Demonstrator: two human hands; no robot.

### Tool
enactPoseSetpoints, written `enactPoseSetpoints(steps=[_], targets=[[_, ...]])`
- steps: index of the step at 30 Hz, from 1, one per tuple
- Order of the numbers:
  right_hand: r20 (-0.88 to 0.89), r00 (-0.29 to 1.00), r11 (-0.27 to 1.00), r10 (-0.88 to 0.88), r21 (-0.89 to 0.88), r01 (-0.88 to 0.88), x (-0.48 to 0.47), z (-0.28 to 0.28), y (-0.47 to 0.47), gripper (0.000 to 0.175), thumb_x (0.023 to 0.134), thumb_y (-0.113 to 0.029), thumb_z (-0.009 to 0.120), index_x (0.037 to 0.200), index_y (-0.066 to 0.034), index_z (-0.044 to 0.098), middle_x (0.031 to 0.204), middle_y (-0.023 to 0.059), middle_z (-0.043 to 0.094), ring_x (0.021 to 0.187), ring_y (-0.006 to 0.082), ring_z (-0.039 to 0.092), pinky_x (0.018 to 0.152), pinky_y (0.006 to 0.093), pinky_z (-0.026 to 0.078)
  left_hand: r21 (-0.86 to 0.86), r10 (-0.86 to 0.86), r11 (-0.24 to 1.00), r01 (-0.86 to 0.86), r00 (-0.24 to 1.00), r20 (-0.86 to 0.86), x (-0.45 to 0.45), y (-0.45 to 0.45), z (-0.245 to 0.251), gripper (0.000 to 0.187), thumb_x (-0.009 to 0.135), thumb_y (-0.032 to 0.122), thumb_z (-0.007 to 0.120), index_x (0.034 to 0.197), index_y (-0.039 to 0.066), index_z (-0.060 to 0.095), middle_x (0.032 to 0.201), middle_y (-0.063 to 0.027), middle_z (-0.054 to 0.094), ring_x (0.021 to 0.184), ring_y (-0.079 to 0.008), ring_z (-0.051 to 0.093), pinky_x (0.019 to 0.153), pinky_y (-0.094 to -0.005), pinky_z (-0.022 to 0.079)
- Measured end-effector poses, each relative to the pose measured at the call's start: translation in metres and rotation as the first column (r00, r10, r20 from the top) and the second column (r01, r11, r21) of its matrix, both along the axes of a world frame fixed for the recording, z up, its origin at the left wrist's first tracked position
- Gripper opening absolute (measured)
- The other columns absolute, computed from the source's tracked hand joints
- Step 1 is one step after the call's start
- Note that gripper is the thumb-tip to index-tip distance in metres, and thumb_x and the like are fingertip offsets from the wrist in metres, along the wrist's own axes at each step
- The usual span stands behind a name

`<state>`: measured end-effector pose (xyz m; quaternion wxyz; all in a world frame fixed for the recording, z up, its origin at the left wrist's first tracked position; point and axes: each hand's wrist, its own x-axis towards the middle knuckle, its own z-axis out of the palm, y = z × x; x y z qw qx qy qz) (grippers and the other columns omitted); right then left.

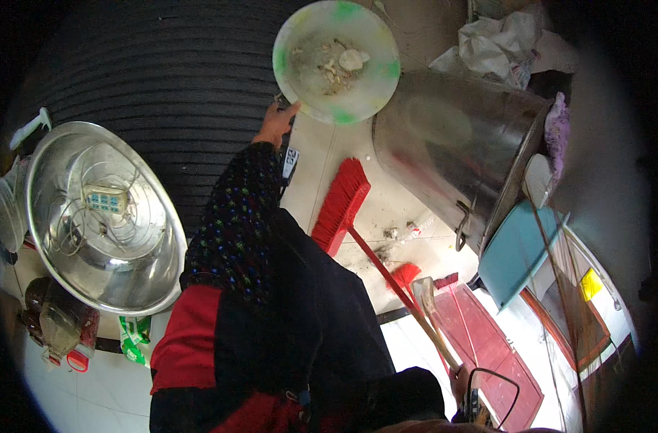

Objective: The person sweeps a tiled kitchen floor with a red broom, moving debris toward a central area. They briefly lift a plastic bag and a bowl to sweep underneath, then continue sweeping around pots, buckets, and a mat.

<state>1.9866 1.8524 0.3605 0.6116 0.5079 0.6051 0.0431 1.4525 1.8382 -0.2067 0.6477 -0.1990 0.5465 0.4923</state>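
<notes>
My left hand [277, 123] is at the lower left rim of a pale round plastic basin [307, 59] with green patches, and its fingers appear to grip that edge. Crumbs, bits of debris and a whitish piece [351, 59] lie in the basin. Low on the right, my right hand [459, 381] is partly seen, wrapped around the handle of a broom [340, 208]. The broom's red bristle head rests on the tiled floor in front of me, its handle slanting back towards that hand.
A large metal bowl [172, 238] on the left contains a power strip [106, 199] and its cable. Dark ribbed material [145, 70] spreads behind it. To the right lies a big metal pot [442, 140], beside a blue dustpan-like piece [518, 254]. Dirt and litter [391, 234] dot the tiles.
</notes>
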Motion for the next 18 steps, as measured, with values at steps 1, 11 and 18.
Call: enactPoseSetpoints(steps=[1,11,18], targets=[[0.02,1.0,1.0,0.016,-0.003,-0.016,0.001,0.001,-0.003,0.024,0.083,-0.027,0.053,0.079,-0.004,0.056,0.06,0.0138,0.059,0.06,0.0297,0.061,0.051,0.0398,0.046,0.019,-0.011,1.0,0.011,1.0,-0.003,0.002,0.006,-0.005,0.073,0.081,0.037,0.063,0.134,0.005,0.025,0.135,-0.0146,0.032,0.123,-0.0279,0.033,0.101,-0.0407,0.033],[-0.26,0.307,0.323,-0.916,-0.018,0.946,0.019,-0.013,-0.051,0.021,0.084,-0.024,0.055,0.076,-0.0048,0.051,0.052,0.0014,0.048,0.042,0.0121,0.048,0.039,0.0259,0.042,0.219,0.238,0.962,-0.163,0.892,-0.385,0.029,-0.048,0.027,0.031,0.083,0.014,0.062,0.111,0.002,0.054,0.103,-0.0107,0.06,0.096,-0.0229,0.057,0.082,-0.0358,0.046],[-0.322,0.661,0.663,-0.678,0.122,0.739,0.069,0.025,-0.253,0.024,0.085,-0.023,0.052,0.075,-0.0013,0.053,0.06,0.0187,0.056,0.052,0.0328,0.056,0.044,0.0388,0.044,0.175,-0.038,0.978,0.111,0.926,-0.376,0.064,-0.166,0.138,0.039,0.084,0.013,0.06,0.121,0.004,0.048,0.113,-0.0097,0.055,0.101,-0.0229,0.054,0.084,-0.0373,0.045]])
